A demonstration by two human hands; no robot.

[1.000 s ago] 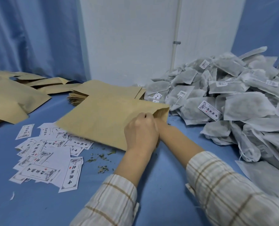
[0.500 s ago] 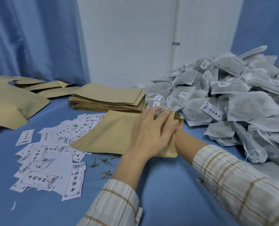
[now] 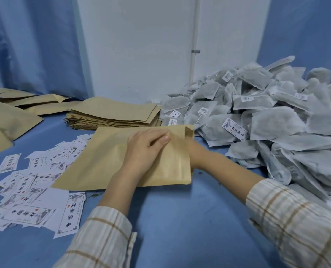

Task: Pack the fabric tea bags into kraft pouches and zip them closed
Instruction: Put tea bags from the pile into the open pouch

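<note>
A kraft pouch [image 3: 106, 163] lies flat on the blue table in the middle, its open mouth facing right. My left hand [image 3: 144, 149] lies palm down on top of it, fingers together, holding it against the table. My right hand [image 3: 196, 150] reaches into the mouth from the right. Only its wrist shows, and the fingers are hidden inside the pouch. A large heap of grey fabric tea bags [image 3: 273, 124] with small white tags fills the right side, close to the pouch mouth.
A stack of flat kraft pouches [image 3: 114, 115] sits just behind the one I hold. More pouches [image 3: 8, 120] lie at the far left. Printed white paper labels [image 3: 35, 186] are scattered at the front left, with some tea crumbs [image 3: 96, 194] beside them.
The pouch has gone from tilted up to flat on the table. My left hand moved from pinching its mouth to pressing on top. My right hand stays inside it.
</note>
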